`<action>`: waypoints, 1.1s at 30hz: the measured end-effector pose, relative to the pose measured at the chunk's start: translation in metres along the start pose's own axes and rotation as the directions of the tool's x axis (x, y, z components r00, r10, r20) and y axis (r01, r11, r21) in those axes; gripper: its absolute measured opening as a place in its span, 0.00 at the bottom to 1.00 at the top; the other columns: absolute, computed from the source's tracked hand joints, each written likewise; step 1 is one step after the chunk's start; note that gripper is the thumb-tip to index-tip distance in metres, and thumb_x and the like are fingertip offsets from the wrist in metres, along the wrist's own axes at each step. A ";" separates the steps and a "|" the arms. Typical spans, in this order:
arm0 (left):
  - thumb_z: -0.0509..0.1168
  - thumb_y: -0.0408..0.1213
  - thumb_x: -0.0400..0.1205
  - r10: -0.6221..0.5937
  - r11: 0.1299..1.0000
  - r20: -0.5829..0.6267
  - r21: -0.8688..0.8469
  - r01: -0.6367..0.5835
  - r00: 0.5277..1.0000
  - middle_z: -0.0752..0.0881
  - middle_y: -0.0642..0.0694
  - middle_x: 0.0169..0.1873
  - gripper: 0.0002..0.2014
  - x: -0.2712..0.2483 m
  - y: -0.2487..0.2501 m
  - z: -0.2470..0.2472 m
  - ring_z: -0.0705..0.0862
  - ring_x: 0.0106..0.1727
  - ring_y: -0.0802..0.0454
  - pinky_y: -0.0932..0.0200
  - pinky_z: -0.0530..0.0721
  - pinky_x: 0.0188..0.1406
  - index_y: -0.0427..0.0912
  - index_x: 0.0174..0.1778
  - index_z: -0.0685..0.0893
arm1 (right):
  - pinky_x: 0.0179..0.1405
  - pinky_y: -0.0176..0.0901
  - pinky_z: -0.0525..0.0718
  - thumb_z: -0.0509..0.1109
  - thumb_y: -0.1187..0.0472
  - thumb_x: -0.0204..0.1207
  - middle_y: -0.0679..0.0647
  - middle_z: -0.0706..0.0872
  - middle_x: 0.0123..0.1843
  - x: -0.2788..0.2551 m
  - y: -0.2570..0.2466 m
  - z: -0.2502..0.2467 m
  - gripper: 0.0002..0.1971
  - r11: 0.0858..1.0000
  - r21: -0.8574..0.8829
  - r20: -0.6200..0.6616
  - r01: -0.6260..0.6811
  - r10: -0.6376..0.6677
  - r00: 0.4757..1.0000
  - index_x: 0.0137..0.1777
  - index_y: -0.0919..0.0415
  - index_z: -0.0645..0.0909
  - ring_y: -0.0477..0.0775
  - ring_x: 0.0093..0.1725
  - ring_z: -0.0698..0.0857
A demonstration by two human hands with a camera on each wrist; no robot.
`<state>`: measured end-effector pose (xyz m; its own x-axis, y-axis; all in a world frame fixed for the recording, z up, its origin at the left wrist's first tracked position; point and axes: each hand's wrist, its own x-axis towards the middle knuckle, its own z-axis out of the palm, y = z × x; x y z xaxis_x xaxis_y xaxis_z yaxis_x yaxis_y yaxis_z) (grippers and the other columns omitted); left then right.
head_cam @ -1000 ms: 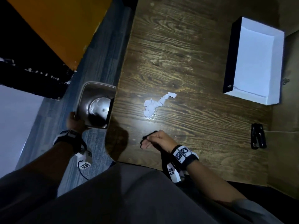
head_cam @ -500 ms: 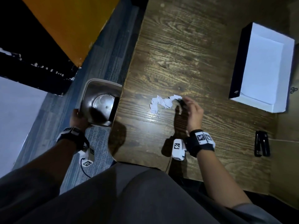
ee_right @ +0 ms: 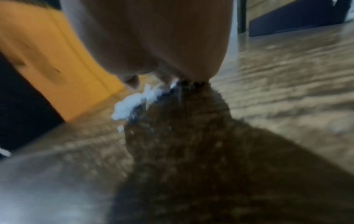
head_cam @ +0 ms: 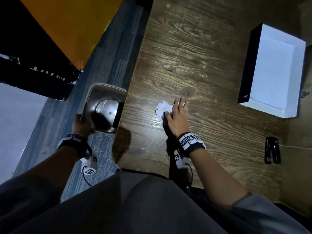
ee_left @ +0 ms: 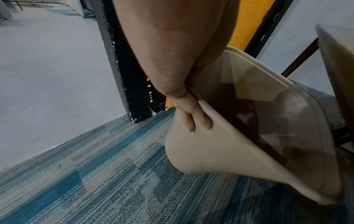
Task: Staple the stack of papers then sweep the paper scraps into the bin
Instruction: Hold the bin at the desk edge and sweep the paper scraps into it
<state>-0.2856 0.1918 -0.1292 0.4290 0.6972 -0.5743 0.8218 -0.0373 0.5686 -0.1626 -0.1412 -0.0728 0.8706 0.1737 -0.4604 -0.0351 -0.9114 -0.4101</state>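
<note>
At the table's left edge, my left hand (head_cam: 81, 124) grips the rim of the beige plastic bin (head_cam: 104, 107), held where it was half a second ago. My right hand (head_cam: 176, 116), fingers flat, now rests on the white paper scraps (head_cam: 163, 108) on the dark wooden table (head_cam: 194, 56), nearer the bin than before. The left wrist view shows fingers (ee_left: 191, 119) curled outside the bin wall. Farther right lie the black stapler (head_cam: 272, 152) and the white open box (head_cam: 276, 71).

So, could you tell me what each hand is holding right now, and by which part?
The left hand grips the bin by its rim. The right hand holds nothing; it lies open against the paper scraps.
</note>
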 end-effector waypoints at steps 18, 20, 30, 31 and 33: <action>0.67 0.17 0.73 -0.078 0.989 0.072 -0.119 0.087 0.994 0.79 0.47 0.38 0.19 -0.003 0.001 -0.001 0.78 0.51 0.46 0.27 0.83 0.54 0.48 0.38 0.72 | 0.83 0.50 0.34 0.51 0.51 0.85 0.58 0.34 0.85 -0.085 -0.051 0.055 0.35 0.993 0.074 0.089 0.089 -0.096 0.991 0.84 0.65 0.40 0.57 0.83 0.29; 0.68 0.18 0.73 -0.069 0.990 0.066 -0.115 0.076 0.995 0.77 0.52 0.35 0.20 -0.004 0.003 -0.001 0.78 0.50 0.47 0.25 0.82 0.55 0.50 0.35 0.71 | 0.84 0.49 0.37 0.50 0.51 0.86 0.56 0.35 0.86 -0.087 -0.043 0.047 0.33 0.989 0.086 0.066 0.122 -0.128 0.990 0.84 0.63 0.40 0.53 0.83 0.30; 0.66 0.19 0.75 -0.086 0.980 0.074 -0.173 0.097 0.994 0.81 0.37 0.54 0.19 -0.014 0.014 -0.004 0.81 0.57 0.40 0.33 0.84 0.56 0.38 0.59 0.76 | 0.82 0.52 0.34 0.48 0.48 0.85 0.62 0.31 0.84 -0.105 -0.049 0.058 0.36 0.995 -0.039 0.196 0.093 -0.084 0.977 0.83 0.66 0.37 0.62 0.81 0.27; 0.67 0.19 0.75 -0.095 0.981 0.075 -0.162 0.106 0.993 0.81 0.36 0.57 0.20 -0.014 0.013 -0.006 0.81 0.58 0.40 0.34 0.84 0.56 0.38 0.62 0.76 | 0.83 0.52 0.35 0.49 0.48 0.85 0.60 0.32 0.85 -0.104 -0.054 0.057 0.35 0.987 -0.025 0.214 0.156 -0.147 0.966 0.84 0.65 0.37 0.60 0.82 0.28; 0.66 0.19 0.74 -0.077 0.981 0.076 -0.173 0.090 0.994 0.83 0.34 0.57 0.17 -0.013 0.011 -0.008 0.82 0.62 0.33 0.28 0.83 0.56 0.40 0.55 0.77 | 0.83 0.48 0.36 0.50 0.50 0.85 0.56 0.35 0.86 -0.100 -0.054 0.048 0.34 0.976 0.039 0.185 0.215 -0.219 0.958 0.84 0.62 0.39 0.56 0.83 0.30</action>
<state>-0.2852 0.1882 -0.1102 0.3915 0.6415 -0.6597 0.7794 0.1499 0.6084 -0.2711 -0.0911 -0.0421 0.7507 0.4348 -0.4973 0.1337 -0.8373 -0.5302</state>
